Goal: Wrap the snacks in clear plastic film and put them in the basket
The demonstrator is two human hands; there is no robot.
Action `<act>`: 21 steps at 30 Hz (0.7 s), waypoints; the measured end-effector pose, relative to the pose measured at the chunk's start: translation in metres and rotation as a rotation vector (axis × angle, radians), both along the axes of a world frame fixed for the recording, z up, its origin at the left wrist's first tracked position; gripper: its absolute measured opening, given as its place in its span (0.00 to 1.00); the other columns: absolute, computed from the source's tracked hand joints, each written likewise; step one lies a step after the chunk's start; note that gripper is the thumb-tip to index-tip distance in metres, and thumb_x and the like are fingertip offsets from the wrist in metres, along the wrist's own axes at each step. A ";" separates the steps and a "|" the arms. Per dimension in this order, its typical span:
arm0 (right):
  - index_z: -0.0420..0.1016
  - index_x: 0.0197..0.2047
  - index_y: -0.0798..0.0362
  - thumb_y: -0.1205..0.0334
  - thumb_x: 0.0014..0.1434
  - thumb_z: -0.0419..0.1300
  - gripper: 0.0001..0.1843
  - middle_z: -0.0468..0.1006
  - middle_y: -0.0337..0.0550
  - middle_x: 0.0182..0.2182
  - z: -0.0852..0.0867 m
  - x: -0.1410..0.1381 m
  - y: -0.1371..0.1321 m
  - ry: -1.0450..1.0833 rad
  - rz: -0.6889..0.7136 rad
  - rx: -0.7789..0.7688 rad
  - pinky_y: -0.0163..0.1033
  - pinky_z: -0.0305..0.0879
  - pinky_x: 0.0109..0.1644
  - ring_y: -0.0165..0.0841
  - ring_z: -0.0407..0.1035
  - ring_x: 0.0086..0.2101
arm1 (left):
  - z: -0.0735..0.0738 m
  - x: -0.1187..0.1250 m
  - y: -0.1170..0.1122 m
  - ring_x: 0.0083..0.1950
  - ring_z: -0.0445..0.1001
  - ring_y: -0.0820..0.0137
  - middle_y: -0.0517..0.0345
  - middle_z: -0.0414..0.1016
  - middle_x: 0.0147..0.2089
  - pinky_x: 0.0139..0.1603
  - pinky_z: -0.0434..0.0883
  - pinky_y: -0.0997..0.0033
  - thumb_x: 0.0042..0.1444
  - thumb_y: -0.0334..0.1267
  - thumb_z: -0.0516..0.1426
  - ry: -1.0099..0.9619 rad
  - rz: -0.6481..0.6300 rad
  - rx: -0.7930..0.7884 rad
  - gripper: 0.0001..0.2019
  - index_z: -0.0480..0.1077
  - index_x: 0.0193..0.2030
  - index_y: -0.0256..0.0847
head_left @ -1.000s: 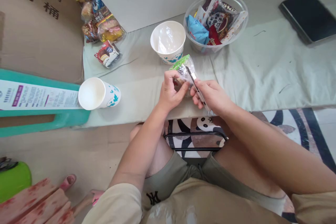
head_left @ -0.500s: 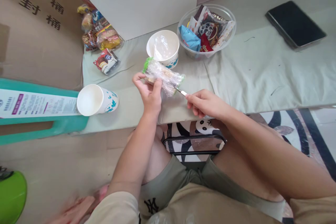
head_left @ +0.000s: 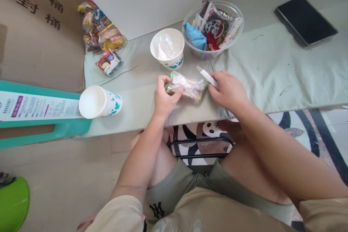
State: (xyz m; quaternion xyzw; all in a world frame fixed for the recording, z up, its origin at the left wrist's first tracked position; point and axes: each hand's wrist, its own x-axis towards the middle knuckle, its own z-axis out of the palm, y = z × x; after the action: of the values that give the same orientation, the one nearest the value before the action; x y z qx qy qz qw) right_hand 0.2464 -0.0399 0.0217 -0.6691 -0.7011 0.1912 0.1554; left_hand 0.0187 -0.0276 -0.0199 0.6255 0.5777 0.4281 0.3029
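Clear-wrapped snack (head_left: 187,87) pinched in left hand (head_left: 163,98); right hand (head_left: 230,90) clasps a blade (head_left: 207,76) just beside it — a slip could nick skin.

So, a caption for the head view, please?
At the table, left hand and right hand hold a wrapped snack, a blade in the right.

Glossy clear plastic snack wrapper (head_left: 187,87) on matt cloth table cover (head_left: 272,72).
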 end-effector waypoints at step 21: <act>0.79 0.47 0.50 0.71 0.51 0.53 0.22 0.79 0.45 0.33 -0.014 -0.013 0.002 0.349 0.353 0.364 0.49 0.68 0.46 0.43 0.73 0.37 | 0.015 -0.012 0.004 0.45 0.80 0.69 0.53 0.81 0.41 0.38 0.73 0.73 0.58 0.34 0.58 -0.012 -0.097 0.127 0.03 0.73 0.33 0.41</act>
State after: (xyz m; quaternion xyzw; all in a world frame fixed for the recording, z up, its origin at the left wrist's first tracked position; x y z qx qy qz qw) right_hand 0.2332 -0.0380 0.0075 -0.4550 -0.7920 0.1988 0.3552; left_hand 0.0066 -0.0234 -0.0054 0.6683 0.5165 0.4524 0.2863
